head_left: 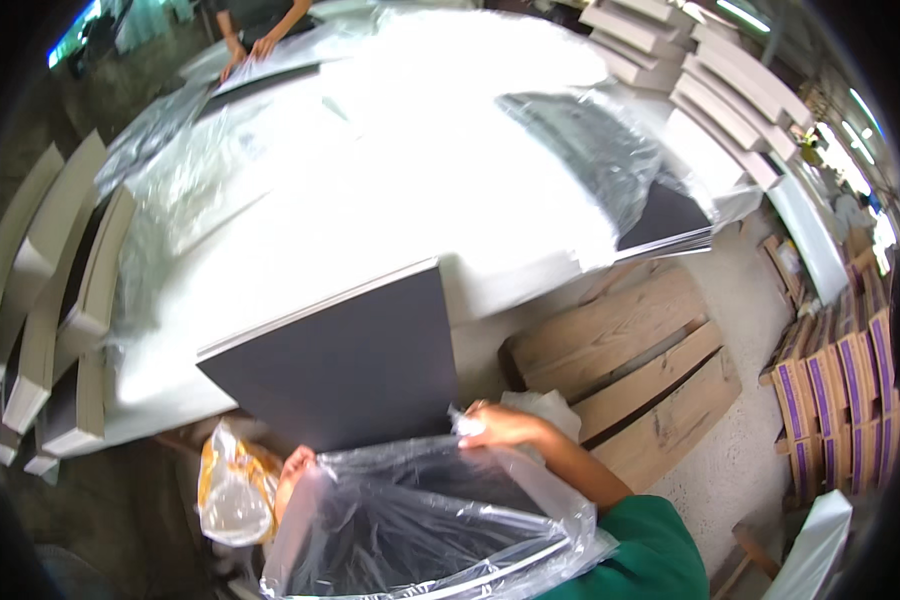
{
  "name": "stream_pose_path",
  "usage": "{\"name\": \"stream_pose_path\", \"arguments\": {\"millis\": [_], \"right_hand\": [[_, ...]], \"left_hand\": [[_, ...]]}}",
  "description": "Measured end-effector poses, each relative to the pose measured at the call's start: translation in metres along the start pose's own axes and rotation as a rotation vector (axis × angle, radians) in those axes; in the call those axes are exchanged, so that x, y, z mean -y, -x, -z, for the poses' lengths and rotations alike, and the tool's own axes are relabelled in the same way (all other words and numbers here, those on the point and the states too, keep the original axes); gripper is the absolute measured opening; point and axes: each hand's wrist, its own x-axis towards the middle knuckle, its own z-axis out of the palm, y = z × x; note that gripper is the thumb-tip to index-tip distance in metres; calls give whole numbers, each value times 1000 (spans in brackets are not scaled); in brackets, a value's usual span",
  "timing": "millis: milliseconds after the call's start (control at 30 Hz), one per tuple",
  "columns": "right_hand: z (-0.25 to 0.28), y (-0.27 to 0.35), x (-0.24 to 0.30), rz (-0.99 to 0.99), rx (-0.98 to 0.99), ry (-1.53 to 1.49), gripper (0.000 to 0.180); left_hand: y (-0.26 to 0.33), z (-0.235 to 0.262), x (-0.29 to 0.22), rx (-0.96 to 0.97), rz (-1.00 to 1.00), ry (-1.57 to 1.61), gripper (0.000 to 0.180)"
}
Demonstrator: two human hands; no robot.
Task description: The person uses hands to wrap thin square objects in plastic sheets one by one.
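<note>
Clear crinkled plastic bag [430, 520] half sheathes a dark grey flat panel [345, 365] leaning off the white counter [370, 200]. Left hand [295, 470] and right hand [495, 425] fingers pinch the bag's mouth; sleeving seems midway, needing an even pull along the panel.

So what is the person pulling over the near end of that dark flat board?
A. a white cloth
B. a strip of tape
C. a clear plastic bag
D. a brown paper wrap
C: both hands, left and right, grip the mouth of a clear plastic bag that already covers the near end of the dark board.
</note>
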Motion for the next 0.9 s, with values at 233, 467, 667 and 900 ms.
{"name": "stream_pose_path", "arguments": {"millis": [233, 467, 667, 900], "right_hand": [[8, -11, -10, -409, 70, -865, 24], [-32, -15, -73, -301, -403, -816, 21], [76, 4, 165, 404, 218, -1240, 36], [81, -18, 254, 651, 486, -1342, 73]], "left_hand": [[4, -6, 1, 12, 2, -18, 13], [-11, 23, 26, -90, 76, -293, 16], [59, -141, -163, 457, -85, -731, 35], [54, -259, -155, 589, -428, -1272, 43]]}}
